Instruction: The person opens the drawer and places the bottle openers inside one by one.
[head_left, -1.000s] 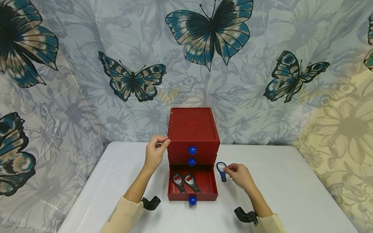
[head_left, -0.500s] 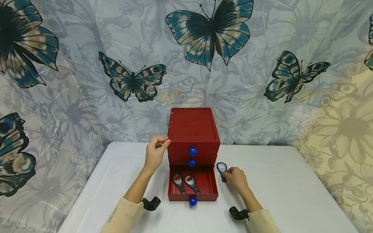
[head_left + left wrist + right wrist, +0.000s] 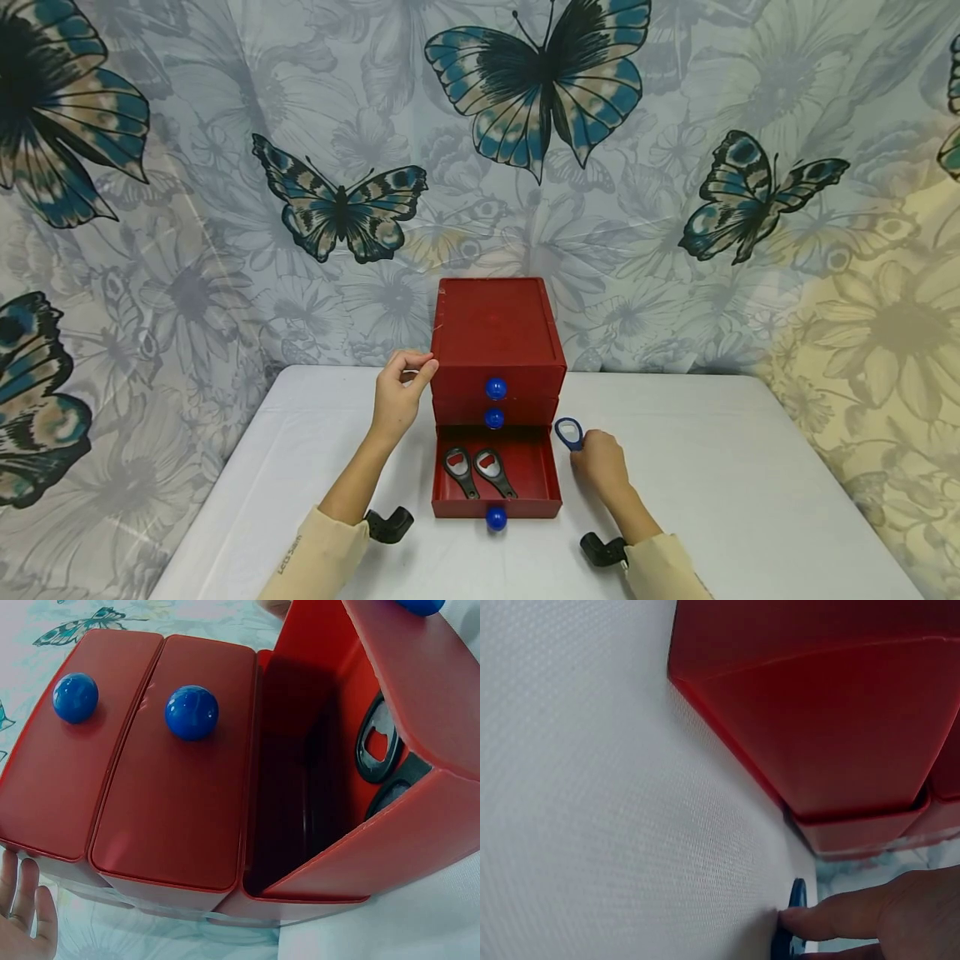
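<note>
My right hand [image 3: 602,463] pinches the handle of a blue bottle opener [image 3: 558,425] on the table, to the right of the red drawer unit [image 3: 491,321]. In the right wrist view, the thumb and a finger are on the blue opener [image 3: 798,892], which stands tilted on edge. My left hand [image 3: 397,396] rests its fingertips against the unit's left front edge; in the left wrist view its fingers [image 3: 45,919] look loosely extended. The bottom drawer [image 3: 536,475] is pulled out. Inside it, two black bottle openers lie side by side, one left [image 3: 458,472] and one right [image 3: 493,472].
Two upper drawers with blue knobs [image 3: 496,388] are closed. The pulled-out drawer's blue knob [image 3: 496,519] juts toward the front. A white-covered table [image 3: 750,483] extends on both sides. Behind it hangs a butterfly-patterned cloth [image 3: 600,308].
My right hand has moved down along the blue bottle opener to its handle and taken hold of it; the opener has turned slightly. The left hand has stayed in place.
</note>
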Available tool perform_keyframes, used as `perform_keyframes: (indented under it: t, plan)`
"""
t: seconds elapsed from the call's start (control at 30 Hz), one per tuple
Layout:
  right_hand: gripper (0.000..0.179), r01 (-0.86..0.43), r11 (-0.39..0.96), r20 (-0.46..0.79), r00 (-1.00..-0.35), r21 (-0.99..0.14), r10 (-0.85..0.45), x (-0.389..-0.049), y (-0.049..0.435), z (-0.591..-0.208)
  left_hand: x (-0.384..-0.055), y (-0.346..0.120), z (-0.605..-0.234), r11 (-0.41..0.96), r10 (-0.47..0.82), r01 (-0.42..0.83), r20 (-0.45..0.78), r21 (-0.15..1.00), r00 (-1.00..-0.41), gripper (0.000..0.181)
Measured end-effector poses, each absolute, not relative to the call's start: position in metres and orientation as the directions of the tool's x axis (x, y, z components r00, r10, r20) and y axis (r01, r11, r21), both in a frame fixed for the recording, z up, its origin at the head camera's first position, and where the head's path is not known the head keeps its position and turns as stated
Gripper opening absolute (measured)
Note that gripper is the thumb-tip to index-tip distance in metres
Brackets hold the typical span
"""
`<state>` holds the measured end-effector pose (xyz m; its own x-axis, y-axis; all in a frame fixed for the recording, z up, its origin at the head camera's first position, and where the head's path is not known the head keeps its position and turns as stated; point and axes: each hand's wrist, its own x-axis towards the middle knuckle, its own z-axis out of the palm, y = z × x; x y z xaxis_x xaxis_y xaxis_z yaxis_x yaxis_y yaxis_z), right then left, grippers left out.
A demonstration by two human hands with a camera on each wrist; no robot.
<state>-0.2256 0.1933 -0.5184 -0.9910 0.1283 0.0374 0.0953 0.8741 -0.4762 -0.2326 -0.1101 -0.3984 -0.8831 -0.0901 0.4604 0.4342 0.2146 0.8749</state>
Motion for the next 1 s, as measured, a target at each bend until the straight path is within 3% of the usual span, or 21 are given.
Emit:
perform_keyframes:
  t: [0.2,0.47,1.0]
  plan:
    - [0.004,0.073,0.892,0.063,-0.992,-0.446,0.112,-0.226,0.194,-0.520,-0.233,-0.109,-0.399,0.208,-0.096,0.442,0.468,0.872,-0.878,0.015]
    - [0.008,0.064,0.903,0.062,-0.993,-0.425,0.099,-0.230,0.194,-0.522,-0.231,-0.109,-0.398,0.204,-0.101,0.442,0.468,0.874,-0.878,0.013]
    - [0.008,0.053,0.878,0.055,-0.995,-0.476,0.089,-0.231,0.197,-0.522,-0.254,-0.115,-0.428,0.200,-0.111,0.487,0.514,0.850,-0.851,0.015]
